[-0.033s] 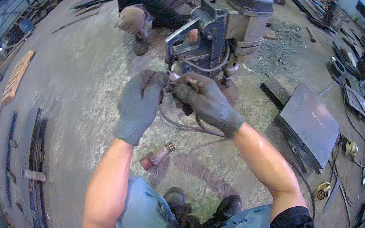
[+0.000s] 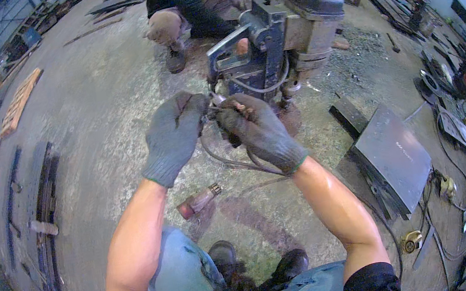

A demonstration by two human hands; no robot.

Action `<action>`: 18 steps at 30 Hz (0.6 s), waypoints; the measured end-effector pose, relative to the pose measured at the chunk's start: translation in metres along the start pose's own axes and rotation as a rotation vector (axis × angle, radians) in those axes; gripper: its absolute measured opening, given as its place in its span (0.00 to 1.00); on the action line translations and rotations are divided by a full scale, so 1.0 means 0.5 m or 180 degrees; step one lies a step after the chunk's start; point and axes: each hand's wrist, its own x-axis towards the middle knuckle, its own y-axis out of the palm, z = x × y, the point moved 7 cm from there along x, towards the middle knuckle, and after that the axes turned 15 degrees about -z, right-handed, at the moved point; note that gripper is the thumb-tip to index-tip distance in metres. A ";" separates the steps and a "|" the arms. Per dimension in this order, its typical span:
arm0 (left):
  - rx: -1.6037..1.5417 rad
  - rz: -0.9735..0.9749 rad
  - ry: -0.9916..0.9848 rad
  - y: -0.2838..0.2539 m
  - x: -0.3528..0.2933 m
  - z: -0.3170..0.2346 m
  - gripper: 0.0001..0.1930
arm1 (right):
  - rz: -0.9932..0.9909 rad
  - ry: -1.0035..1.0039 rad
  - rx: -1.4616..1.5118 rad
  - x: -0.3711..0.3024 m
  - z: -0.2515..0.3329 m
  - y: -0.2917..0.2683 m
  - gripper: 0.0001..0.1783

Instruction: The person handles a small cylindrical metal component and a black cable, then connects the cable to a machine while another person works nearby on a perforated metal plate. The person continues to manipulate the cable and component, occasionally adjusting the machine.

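In front of the machine, my grey-gloved left hand [image 2: 176,131] is closed, its fingertips meeting those of my right hand. My gloved right hand [image 2: 259,127] is closed too, with a small brownish bit showing at its fingers. A small pale piece [image 2: 216,97] shows between the fingertips; most of what they grip is hidden. A dark cable [image 2: 224,159] loops below both hands. Just beyond stands a dark blue drill-like machine [image 2: 263,32] with a grey motor housing and a handle frame. On the floor near my knees lies a red-ended cylindrical part [image 2: 198,202] with a toothed end.
Across the machine crouches another person [image 2: 191,4] in dark sleeves, one hand near a red item. At right are a tilted metal plate [image 2: 394,158], a brass-coloured round part [image 2: 411,242] and cables. Steel bars [image 2: 46,207] and a wooden pallet [image 2: 21,102] lie left.
The view has shifted slightly, so the scene sits a little further left. Both hands keep their closed grip at the same spot by the machine.
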 end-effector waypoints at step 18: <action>-0.1252 0.0668 -0.0916 0.038 -0.033 0.022 0.20 | -0.0624 -0.1098 -0.1122 -0.017 0.055 -0.020 0.15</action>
